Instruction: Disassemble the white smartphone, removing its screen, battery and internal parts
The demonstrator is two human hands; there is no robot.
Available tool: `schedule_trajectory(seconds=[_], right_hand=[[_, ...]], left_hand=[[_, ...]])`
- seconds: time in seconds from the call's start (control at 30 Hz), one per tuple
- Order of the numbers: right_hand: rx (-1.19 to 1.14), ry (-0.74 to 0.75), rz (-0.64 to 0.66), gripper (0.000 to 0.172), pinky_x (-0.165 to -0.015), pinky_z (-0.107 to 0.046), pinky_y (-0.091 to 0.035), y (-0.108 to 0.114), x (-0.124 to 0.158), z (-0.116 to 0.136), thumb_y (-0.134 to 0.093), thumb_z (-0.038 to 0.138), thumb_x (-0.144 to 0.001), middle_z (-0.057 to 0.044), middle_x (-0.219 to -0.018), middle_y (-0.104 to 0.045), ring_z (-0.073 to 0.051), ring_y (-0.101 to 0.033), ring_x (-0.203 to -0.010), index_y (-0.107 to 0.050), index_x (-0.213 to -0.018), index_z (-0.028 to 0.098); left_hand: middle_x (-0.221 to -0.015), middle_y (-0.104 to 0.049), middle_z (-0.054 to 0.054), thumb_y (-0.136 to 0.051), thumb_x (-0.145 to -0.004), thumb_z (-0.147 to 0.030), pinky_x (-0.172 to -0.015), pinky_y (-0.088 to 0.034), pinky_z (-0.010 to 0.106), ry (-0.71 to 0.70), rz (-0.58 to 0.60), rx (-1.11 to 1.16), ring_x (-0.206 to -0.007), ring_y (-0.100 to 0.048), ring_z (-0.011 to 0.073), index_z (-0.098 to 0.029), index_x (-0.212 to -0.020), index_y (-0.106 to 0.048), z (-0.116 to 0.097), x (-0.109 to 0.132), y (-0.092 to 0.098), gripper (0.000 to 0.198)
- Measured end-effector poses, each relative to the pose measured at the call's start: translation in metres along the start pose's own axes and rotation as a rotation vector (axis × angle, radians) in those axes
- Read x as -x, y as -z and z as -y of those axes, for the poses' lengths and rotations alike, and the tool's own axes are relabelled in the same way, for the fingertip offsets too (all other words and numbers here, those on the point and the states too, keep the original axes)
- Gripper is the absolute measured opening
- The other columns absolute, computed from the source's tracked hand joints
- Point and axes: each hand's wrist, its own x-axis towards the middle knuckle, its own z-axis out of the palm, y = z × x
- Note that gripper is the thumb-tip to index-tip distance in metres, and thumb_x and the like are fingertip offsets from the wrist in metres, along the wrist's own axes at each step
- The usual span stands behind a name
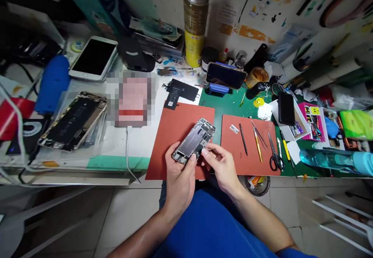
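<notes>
An opened phone housing (pixel 190 138), its battery bay bare and circuitry showing along one side, is tilted above the left red-brown mat (pixel 175 124). My left hand (pixel 182 168) grips its lower end, thumb across the near edge. At the lower right edge of the housing, my right hand (pixel 220 162) has thumb and index finger pinched together; whatever lies between those fingertips is too small to make out. Two black phone batteries (pixel 174 95) overlap at the mat's far edge.
On the right mat (pixel 233 145) lie a black spudger (pixel 243 139), tweezers (pixel 257 141) and scissors (pixel 274 155). A phone (pixel 225 75) leans on a blue stand behind. Another opened phone (pixel 74 120) lies left. A teal bottle (pixel 335 161) rests by the right front edge.
</notes>
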Motion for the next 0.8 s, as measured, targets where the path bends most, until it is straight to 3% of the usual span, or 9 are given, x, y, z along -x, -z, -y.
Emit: schedule_trajectory(seconds=[0.1,0.17,0.27,0.4,0.6,0.7,0.8], right_hand=[[-0.002,0.021,0.040,0.046,-0.054,-0.027,-0.047,0.002,-0.006,0.008,-0.089,0.060,-0.082,0.000,-0.071,-0.071,-0.014,-0.060,-0.058,-0.081,-0.104,0.021],[0.045,0.022,0.079,0.044,-0.053,-0.027,-0.044,0.008,-0.008,0.015,-0.086,0.060,-0.085,0.001,-0.065,-0.069,-0.013,-0.055,-0.054,-0.082,-0.104,0.020],[0.129,0.044,0.087,0.041,-0.054,-0.028,-0.043,0.017,-0.008,0.020,-0.083,0.058,-0.088,0.001,-0.062,-0.066,-0.012,-0.052,-0.053,-0.084,-0.102,0.019],[0.160,0.056,0.083,0.039,-0.056,-0.029,-0.045,0.020,-0.008,0.021,-0.082,0.056,-0.088,0.001,-0.063,-0.067,-0.013,-0.052,-0.055,-0.086,-0.102,0.019],[0.175,0.044,0.087,0.040,-0.058,-0.030,-0.047,0.020,-0.010,0.018,-0.079,0.055,-0.090,0.001,-0.065,-0.067,-0.013,-0.055,-0.056,-0.084,-0.105,0.019],[0.245,-0.002,0.119,0.039,-0.056,-0.028,-0.043,0.023,-0.017,0.018,-0.073,0.055,-0.093,0.002,-0.061,-0.065,-0.013,-0.052,-0.054,-0.082,-0.103,0.019],[0.391,-0.020,0.148,0.033,-0.057,-0.028,-0.040,0.027,-0.026,0.022,-0.066,0.048,-0.097,0.004,-0.057,-0.060,-0.013,-0.052,-0.054,-0.078,-0.087,0.019]], left_hand=[[-0.134,-0.077,0.006,-0.090,-0.090,-0.042,-0.111,-0.060,0.039,0.028,0.030,-0.042,-0.126,-0.074,0.0226,-0.032,-0.140,-0.063,0.003,0.006,0.000,0.057],[-0.128,-0.080,0.010,-0.081,-0.097,-0.053,-0.108,-0.063,0.044,0.033,0.038,-0.064,-0.122,-0.076,0.0272,-0.026,-0.131,-0.073,0.002,0.006,0.008,0.045],[-0.121,-0.083,0.011,-0.080,-0.096,-0.059,-0.097,-0.067,0.047,-0.004,0.019,-0.115,-0.110,-0.079,0.0309,-0.021,-0.116,-0.082,-0.002,0.001,0.028,0.042],[-0.120,-0.084,0.010,-0.084,-0.094,-0.054,-0.090,-0.068,0.046,-0.017,0.056,-0.253,-0.104,-0.081,0.0315,-0.023,-0.119,-0.084,-0.005,-0.003,0.045,0.040],[-0.124,-0.083,0.010,-0.077,-0.099,-0.057,-0.099,-0.068,0.048,-0.037,0.082,-0.385,-0.110,-0.080,0.0324,-0.023,-0.126,-0.082,-0.005,-0.001,0.048,0.044],[-0.131,-0.081,0.010,-0.071,-0.105,-0.049,-0.109,-0.065,0.046,-0.231,0.110,-0.643,-0.120,-0.078,0.0309,-0.025,-0.131,-0.080,-0.015,-0.004,0.054,0.037],[-0.140,-0.078,0.008,-0.068,-0.107,-0.033,-0.113,-0.064,0.046,-0.609,0.246,-0.962,-0.126,-0.077,0.0286,-0.028,-0.144,-0.072,-0.033,-0.017,0.064,0.037]])
